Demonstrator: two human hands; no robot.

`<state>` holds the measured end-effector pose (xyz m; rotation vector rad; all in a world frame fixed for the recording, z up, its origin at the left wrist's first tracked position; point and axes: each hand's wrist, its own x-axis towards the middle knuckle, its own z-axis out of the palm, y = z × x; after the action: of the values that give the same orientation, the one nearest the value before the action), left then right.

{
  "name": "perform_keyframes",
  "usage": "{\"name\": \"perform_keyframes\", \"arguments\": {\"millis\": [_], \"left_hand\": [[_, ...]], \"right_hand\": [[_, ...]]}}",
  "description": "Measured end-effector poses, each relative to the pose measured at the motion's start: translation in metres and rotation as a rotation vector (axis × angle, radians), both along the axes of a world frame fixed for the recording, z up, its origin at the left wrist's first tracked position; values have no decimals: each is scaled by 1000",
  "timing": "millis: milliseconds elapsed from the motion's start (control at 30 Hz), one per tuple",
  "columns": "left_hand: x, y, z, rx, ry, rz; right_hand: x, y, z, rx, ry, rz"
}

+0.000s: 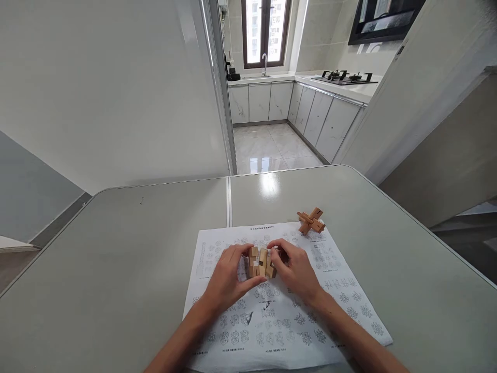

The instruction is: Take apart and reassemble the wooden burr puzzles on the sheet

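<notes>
Several notched wooden puzzle pieces [263,259] stand close together over the printed sheet [287,352], with small gaps between some of them. My left hand [229,272] holds the left side of this group, fingers at the far end and thumb along the near edge. On the other side, my right hand [295,267] has its fingers curled and pinched against the rightmost piece. An assembled wooden burr puzzle [311,221], shaped like a cross, lies at the sheet's upper right corner, apart from both hands. Rows of small line drawings of puzzles cover the paper.
The sheet lies on a pale grey-green table [97,274] with a seam running across its top. Beyond the far edge stand a white wall panel [155,93] and a doorway to a kitchen with a counter, a tap [264,63] and a gas hob [344,79].
</notes>
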<state>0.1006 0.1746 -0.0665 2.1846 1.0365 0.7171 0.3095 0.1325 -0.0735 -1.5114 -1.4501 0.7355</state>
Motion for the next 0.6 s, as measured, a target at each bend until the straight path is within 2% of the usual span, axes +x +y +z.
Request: {"name": "perform_keyframes", "arguments": {"millis": [200, 333, 600], "left_hand": [[0, 2, -2, 84, 56, -54], [1, 2, -6, 124, 90, -51], [0, 1, -8, 152, 113, -52]], "right_hand": [[-1, 1, -7, 30, -198, -59], [-1, 2, -13, 86, -311, -46], [-3, 2, -16, 101, -401, -53]]}}
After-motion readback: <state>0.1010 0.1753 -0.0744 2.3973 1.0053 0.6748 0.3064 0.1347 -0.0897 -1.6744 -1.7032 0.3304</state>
